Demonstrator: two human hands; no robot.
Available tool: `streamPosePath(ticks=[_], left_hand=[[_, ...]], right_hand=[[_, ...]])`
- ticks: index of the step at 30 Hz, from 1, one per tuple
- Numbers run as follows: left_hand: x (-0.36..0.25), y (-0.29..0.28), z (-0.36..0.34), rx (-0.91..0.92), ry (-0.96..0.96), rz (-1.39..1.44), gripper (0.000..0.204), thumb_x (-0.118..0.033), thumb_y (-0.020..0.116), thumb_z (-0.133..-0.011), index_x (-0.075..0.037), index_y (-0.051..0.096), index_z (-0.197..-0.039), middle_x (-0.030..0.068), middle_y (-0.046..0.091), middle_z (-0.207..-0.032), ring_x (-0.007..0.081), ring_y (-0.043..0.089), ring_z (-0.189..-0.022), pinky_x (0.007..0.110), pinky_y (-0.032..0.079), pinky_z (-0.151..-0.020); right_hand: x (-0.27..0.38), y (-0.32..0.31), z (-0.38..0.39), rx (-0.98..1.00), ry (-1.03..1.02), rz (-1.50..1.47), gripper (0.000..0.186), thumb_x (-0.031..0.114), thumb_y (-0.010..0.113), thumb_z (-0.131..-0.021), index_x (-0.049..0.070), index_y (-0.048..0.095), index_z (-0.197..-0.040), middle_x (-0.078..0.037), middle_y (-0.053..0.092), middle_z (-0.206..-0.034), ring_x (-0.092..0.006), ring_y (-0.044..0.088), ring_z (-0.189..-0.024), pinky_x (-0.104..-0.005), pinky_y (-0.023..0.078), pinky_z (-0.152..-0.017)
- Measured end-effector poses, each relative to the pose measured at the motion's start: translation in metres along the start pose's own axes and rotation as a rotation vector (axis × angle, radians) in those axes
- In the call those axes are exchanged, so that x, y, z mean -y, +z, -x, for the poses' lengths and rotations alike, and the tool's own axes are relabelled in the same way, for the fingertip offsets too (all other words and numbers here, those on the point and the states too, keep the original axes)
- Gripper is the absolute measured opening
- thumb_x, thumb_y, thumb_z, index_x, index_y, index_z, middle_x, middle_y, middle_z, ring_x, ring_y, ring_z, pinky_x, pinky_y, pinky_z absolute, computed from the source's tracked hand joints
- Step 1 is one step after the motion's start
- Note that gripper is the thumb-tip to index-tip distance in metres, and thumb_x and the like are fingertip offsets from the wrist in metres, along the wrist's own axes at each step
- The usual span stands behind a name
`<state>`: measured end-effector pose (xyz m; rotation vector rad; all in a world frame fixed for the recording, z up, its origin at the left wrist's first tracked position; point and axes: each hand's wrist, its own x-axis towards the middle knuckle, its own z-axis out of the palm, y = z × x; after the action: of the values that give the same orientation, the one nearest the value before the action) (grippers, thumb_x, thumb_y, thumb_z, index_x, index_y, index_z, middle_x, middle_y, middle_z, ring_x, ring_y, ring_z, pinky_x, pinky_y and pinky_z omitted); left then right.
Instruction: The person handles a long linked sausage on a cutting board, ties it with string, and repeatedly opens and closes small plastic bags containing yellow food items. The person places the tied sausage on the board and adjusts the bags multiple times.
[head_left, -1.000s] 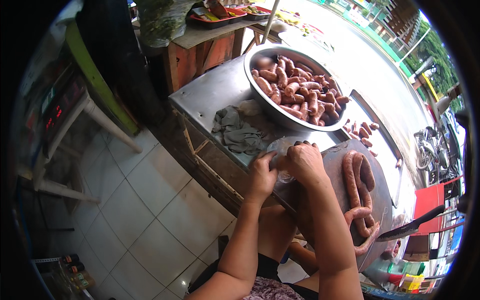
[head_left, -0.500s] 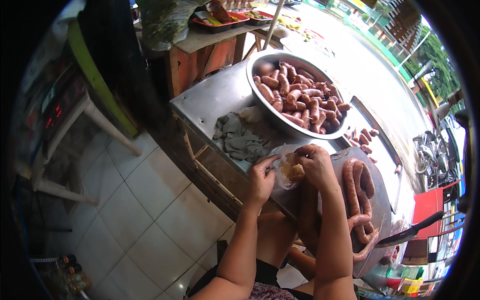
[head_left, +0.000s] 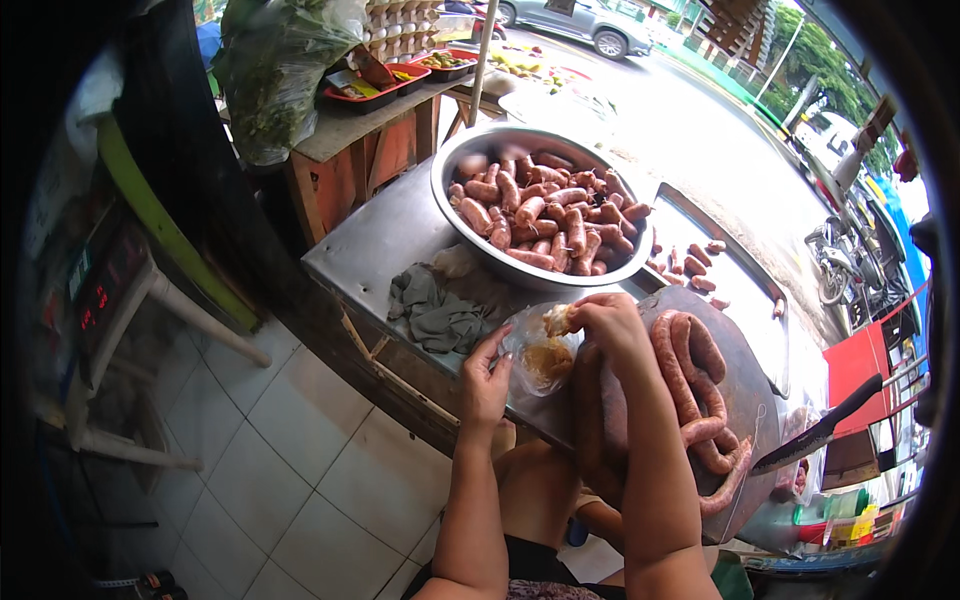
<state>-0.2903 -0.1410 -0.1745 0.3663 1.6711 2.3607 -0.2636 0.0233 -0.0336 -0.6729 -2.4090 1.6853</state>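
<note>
My left hand (head_left: 484, 388) grips the side of a clear plastic bag (head_left: 514, 338) with brown, sauce-like food (head_left: 547, 364) in it. Above the bag's mouth, my right hand (head_left: 606, 324) pinches a pale, brown-smeared piece of food (head_left: 557, 320), perhaps bread. Just right of my right forearm, a long coiled raw sausage (head_left: 690, 380) lies on a dark round board (head_left: 748, 400). A black-handled knife (head_left: 815, 440) rests at the board's right edge. Beyond my hands stands a large metal basin (head_left: 443, 210) heaped with short linked sausages (head_left: 545, 215).
A crumpled grey-green cloth (head_left: 440, 310) lies on the metal table (head_left: 365, 245) left of the bag. Several short sausages (head_left: 695, 262) sit on a tray at the right. Far left are red food trays (head_left: 365, 97), egg cartons (head_left: 398, 30) and a white plastic stool (head_left: 205, 315).
My right hand has lifted the piece of food up out of the bag. My left hand's fingers have loosened somewhat, still at the bag. The view has shifted, and a car appears on the road.
</note>
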Motion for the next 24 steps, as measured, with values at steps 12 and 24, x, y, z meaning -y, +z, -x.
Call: streamPosePath(ticks=[12,24], left_hand=[[0.004,0.001,-0.001,-0.068,0.082,0.007,0.041,0.003,0.054,-0.098,0.002,0.056,-0.139,0.0062,0.067,-0.113,0.0094,0.059,-0.093,0.027,0.049,-0.088],[0.008,-0.002,-0.004,-0.072,0.096,-0.043,0.041,-0.001,0.054,-0.100,0.009,0.050,-0.140,0.0163,0.062,-0.132,0.0187,0.060,-0.116,0.032,0.045,-0.103]], right_hand=[[0.006,0.000,0.007,0.017,0.012,-0.395,0.016,0.008,0.065,-0.085,-0.005,0.072,-0.088,-0.009,0.068,-0.071,-0.0113,0.055,-0.058,-0.0234,0.042,-0.053],[0.113,-0.018,0.156,0.446,0.043,-0.962,0.035,0.011,0.070,-0.082,-0.014,0.068,-0.106,-0.017,0.072,-0.094,-0.0219,0.070,-0.085,-0.0304,0.054,-0.085]])
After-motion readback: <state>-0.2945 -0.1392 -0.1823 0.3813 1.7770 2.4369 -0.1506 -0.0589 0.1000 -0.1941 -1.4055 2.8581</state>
